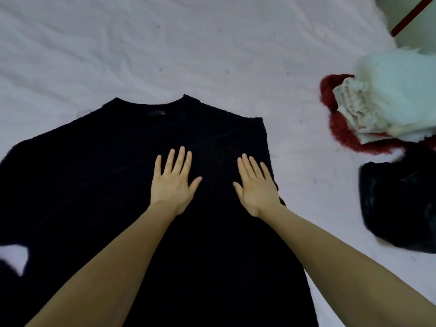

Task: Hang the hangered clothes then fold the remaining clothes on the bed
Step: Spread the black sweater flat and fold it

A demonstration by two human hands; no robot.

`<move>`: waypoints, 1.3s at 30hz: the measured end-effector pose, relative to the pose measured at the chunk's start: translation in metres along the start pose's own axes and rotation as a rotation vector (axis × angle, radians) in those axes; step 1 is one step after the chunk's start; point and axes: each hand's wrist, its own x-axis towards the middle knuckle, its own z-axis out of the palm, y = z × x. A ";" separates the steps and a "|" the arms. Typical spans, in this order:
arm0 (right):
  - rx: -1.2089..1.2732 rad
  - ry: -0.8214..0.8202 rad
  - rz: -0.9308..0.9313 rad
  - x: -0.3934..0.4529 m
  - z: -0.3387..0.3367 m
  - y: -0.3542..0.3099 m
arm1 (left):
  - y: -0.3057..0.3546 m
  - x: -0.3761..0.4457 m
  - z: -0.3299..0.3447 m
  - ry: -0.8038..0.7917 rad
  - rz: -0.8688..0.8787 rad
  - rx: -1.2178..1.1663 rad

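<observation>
While the black sweater (pixel 118 185) lies spread flat on the bed (pixel 212 55), collar toward 12 o'clock, you press both palms on its chest. Your left hand (pixel 173 182) and right hand (pixel 256 187) are flat, fingers spread, gripping nothing. The right side looks already folded in; the unfolded sleeve runs out at 9 o'clock, so your left hand is nearer. A clothes pile (pixel 377 107) (red, white, cream) and a dark garment (pixel 398 206) wait at 3 o'clock.

No legible text, neck label (pixel 155 113) unreadable.
</observation>
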 end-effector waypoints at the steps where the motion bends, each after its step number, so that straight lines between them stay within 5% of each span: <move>1: -0.004 -0.011 0.029 0.001 -0.009 -0.016 | -0.016 -0.013 -0.003 -0.036 -0.041 0.007; 8: 0.270 -0.192 -0.315 -0.017 -0.039 -0.168 | -0.136 -0.101 0.001 -0.171 -0.306 -0.030; 12: 0.196 -0.161 -0.228 -0.017 -0.023 -0.237 | -0.191 -0.127 0.009 0.033 -0.312 -0.134; 18: 0.168 -0.113 -0.323 -0.030 -0.013 -0.295 | -0.233 -0.136 0.003 0.097 -0.392 -0.966; 24: 0.183 -0.060 -0.369 -0.047 -0.007 -0.329 | -0.258 -0.135 0.016 -0.272 -0.346 -0.860; 26: 0.170 -0.085 -0.362 -0.046 -0.004 -0.339 | -0.260 -0.133 0.010 -0.290 -0.274 -0.655; 31: 0.137 -0.282 -0.226 -0.030 -0.017 -0.364 | -0.295 -0.165 -0.003 0.229 -0.017 -0.082; 34: 0.270 -0.058 -0.220 -0.030 -0.044 -0.394 | -0.329 -0.195 -0.004 0.296 -0.178 -0.133; 39: 0.509 -0.150 -0.279 -0.031 -0.079 -0.461 | -0.389 -0.222 -0.026 -0.055 -0.514 -0.618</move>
